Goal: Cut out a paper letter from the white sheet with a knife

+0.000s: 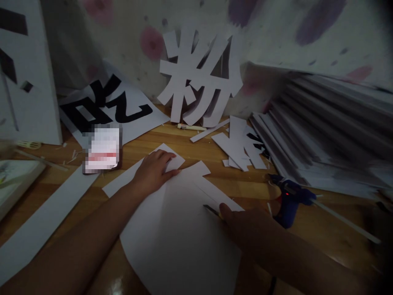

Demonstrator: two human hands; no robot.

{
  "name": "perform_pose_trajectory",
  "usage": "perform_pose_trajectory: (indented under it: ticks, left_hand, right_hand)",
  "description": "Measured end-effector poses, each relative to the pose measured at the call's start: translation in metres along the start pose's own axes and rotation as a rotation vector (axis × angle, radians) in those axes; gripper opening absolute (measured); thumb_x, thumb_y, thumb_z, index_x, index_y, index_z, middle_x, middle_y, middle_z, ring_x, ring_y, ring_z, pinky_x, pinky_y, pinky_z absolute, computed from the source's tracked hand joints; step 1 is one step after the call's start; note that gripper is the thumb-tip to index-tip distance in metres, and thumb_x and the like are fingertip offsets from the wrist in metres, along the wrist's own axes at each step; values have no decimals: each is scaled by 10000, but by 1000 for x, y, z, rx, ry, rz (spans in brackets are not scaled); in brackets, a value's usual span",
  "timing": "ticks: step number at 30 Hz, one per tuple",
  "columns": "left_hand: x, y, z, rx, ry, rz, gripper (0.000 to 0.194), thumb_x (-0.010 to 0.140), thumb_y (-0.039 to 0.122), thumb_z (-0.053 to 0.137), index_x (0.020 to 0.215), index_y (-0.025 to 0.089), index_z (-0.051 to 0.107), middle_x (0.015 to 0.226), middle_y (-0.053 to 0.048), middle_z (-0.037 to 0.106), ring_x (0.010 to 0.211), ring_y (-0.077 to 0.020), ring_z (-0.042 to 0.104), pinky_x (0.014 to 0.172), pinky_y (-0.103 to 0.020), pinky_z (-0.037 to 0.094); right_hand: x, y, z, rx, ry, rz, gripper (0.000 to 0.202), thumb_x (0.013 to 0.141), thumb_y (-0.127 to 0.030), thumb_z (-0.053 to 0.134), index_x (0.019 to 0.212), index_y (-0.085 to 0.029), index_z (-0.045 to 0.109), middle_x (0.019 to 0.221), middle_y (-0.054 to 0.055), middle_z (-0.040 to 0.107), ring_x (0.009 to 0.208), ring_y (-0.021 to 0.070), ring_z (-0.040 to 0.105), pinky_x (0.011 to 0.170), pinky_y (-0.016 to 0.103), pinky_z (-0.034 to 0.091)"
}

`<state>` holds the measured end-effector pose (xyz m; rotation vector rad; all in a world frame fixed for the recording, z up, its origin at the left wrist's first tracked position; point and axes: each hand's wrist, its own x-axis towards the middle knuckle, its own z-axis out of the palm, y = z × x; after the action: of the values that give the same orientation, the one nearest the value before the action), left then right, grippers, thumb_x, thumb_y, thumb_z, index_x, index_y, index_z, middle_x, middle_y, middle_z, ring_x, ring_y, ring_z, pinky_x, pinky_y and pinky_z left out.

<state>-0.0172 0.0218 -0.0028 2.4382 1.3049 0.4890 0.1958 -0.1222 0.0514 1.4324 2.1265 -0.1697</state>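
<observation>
My right hand [235, 217] is closed around a craft knife [212, 211]. Its dark blade points left over a large white sheet of board [181, 237], near a thin curved line; whether the tip touches the sheet is hard to tell. My left hand [156, 168] lies on the sheet's upper left edge and on a narrower white strip [119, 180] there. Thumb and index finger are stretched out and apart, while the other fingers are partly hidden.
A white cut-out character [176, 78] stands against the wall. Right of my hands are a blue glue gun [287, 200], white offcuts [238, 143] and stacked boards [322, 139]. On the left are a printed sheet [135, 94], a blurred-out phone-like object [102, 149] and a long strip [52, 213].
</observation>
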Motion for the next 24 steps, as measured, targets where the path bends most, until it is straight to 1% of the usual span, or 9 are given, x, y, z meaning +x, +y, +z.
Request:
perform_pose_trajectory:
  ticks: [5,10,12,15,18,21,24]
  left_hand:
    - [0,1,-1,-8,-4,5,412,811,471,518,1136,218,507,1101,-58,547,1015,-234,497,866,-377,382]
    - [0,3,-3,-13,-7,-2,412,802,458,541,1133,213,513,1099,-57,548,1009,-229,501,872,-372,380]
    - [0,3,-3,-8,-9,-3,410,802,454,543,1134,215,514,1099,-56,549,1011,-229,500,875,-374,378]
    - [0,2,-2,-5,-5,-7,408,801,448,547,1135,215,515,1098,-57,549,1014,-232,497,874,-375,379]
    - [0,1,-2,-10,-1,-2,412,799,448,550,1132,208,517,1096,-61,549,1003,-227,501,872,-369,383]
    - [0,1,-2,-6,-2,5,400,801,441,550,1127,211,519,1091,-60,550,995,-224,505,871,-367,383]
    - [1,1,-2,-2,-2,-6,400,799,441,553,1127,216,520,1079,-58,552,984,-221,507,865,-362,387]
  right_hand:
    - [-3,0,-2,19,-58,-5,469,711,-67,524,1175,-108,474,662,74,675,517,241,643,372,259,306]
    - [-4,-4,-10,6,-189,87,501,770,-61,458,1266,-127,419,671,94,680,545,242,652,411,260,372]
    - [-5,-5,-12,17,-219,92,499,767,-42,439,1257,-135,435,694,105,686,558,249,656,417,262,394]
    - [-7,-4,-11,15,-210,72,525,720,-26,472,1235,-132,458,722,113,690,545,263,653,428,293,426]
    - [-9,-2,-3,14,-178,43,551,702,-40,498,1245,-113,447,737,122,689,548,275,651,427,312,434]
    - [-10,1,5,-7,-164,39,588,681,-36,508,1260,-105,431,732,131,687,561,281,654,427,306,427]
    - [-11,1,9,-19,-164,55,565,689,-59,512,1247,-113,442,704,128,683,575,284,657,425,294,421]
